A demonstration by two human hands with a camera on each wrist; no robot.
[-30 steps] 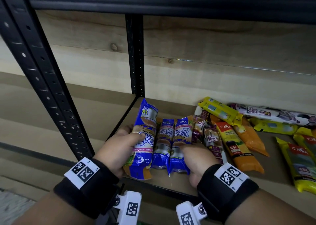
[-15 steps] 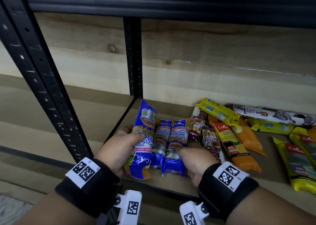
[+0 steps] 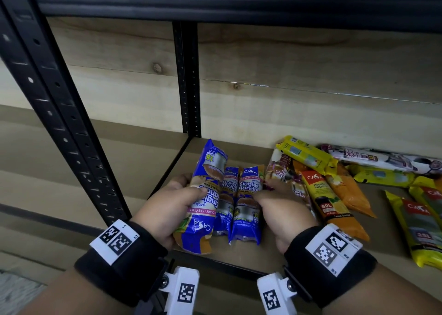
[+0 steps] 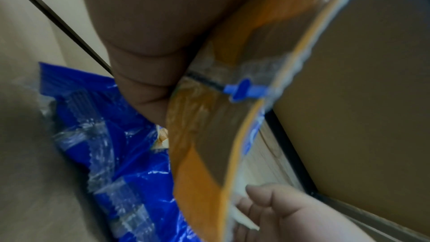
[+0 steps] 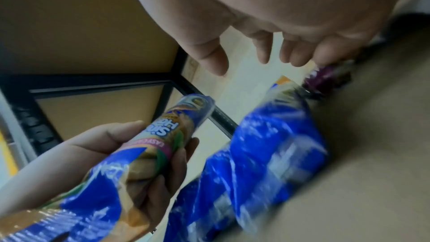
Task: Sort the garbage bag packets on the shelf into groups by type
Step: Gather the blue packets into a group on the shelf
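My left hand (image 3: 172,202) grips a blue "Singlet Handle" packet (image 3: 210,161) around its middle, holding it tilted above the shelf's left end; the right wrist view shows that packet (image 5: 163,135) in the left hand (image 5: 93,150). Two more blue packets (image 3: 247,214) lie side by side on the brown shelf board (image 3: 251,255). My right hand (image 3: 284,207) hovers at their right edge with fingers (image 5: 263,52) spread and holding nothing, beside a purple drawstring packet (image 3: 282,173).
Yellow packets (image 3: 306,154) and orange packets (image 3: 351,192) lie jumbled to the right, with a white drawstring packet (image 3: 382,159) by the wooden back wall. A black upright post (image 3: 189,80) stands at the back left, another (image 3: 59,113) at the front left, and the upper shelf overhead.
My right hand has let go of the right blue packet and shifted slightly right toward the purple one. The left hand keeps holding its blue packet in the same place.
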